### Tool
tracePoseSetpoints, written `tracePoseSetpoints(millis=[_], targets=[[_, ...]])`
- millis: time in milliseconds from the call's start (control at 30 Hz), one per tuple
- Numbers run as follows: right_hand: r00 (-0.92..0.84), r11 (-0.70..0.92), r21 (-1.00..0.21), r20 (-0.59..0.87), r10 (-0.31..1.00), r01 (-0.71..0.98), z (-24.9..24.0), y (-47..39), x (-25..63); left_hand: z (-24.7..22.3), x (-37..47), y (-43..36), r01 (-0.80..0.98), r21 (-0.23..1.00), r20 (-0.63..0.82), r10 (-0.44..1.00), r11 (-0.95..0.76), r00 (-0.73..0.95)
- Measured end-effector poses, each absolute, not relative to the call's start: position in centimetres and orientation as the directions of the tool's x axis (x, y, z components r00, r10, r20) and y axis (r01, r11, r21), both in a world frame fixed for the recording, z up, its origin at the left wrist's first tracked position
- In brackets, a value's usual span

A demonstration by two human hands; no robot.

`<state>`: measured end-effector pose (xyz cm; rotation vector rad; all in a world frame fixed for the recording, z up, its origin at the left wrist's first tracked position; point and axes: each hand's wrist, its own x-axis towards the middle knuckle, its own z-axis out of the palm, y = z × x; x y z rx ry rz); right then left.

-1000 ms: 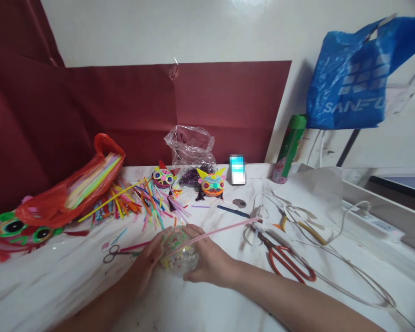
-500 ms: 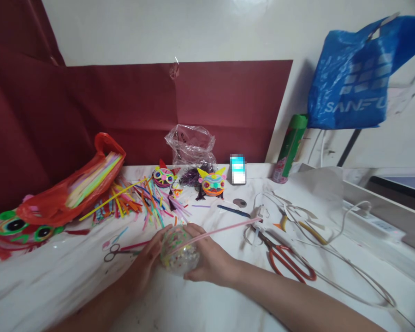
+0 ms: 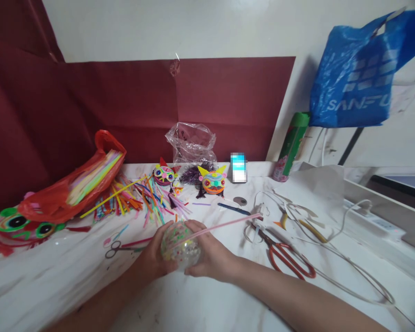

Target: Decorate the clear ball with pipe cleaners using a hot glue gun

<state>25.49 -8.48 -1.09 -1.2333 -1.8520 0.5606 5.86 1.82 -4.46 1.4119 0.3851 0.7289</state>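
Both my hands cup a clear ball [image 3: 180,245] speckled with coloured bits, low over the white table [image 3: 55,286]. My left hand [image 3: 152,259] holds its left side and my right hand [image 3: 210,258] wraps its right side. A long pink strip [image 3: 224,224] lies across the top of the ball and sticks out to the right, pinned under my right fingers. Its far end reaches a white glue gun [image 3: 261,213].
Small scissors [image 3: 115,249] lie left of my hands, red-handled shears [image 3: 287,260] and a white cable [image 3: 349,272] to the right. Behind are scattered coloured strips [image 3: 141,198], a red bag of strips [image 3: 72,189], two decorated balls [image 3: 212,182], a mask [image 3: 17,226], a green can [image 3: 290,147].
The ball and both hands have lifted slightly and drawn a little closer together; the pink strip's free end rose a bit. The view shifted slightly downward.
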Motion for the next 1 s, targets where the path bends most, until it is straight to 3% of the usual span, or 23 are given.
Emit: tracePoseSetpoints(millis=[700,1000], targets=[[-0.183,0.471,-0.713,0.446,0.876,0.519,-1.4,-8.6,25.4,-2.9,6.3,0.0,-0.156,0.971,0.239,0.679,-0.181,0.694],[-0.196,0.483,-0.697,0.453,0.87,0.53,-0.5,-8.9,25.1,-2.8,6.4,-0.3,-0.179,0.969,0.247,0.658,-0.17,0.712]])
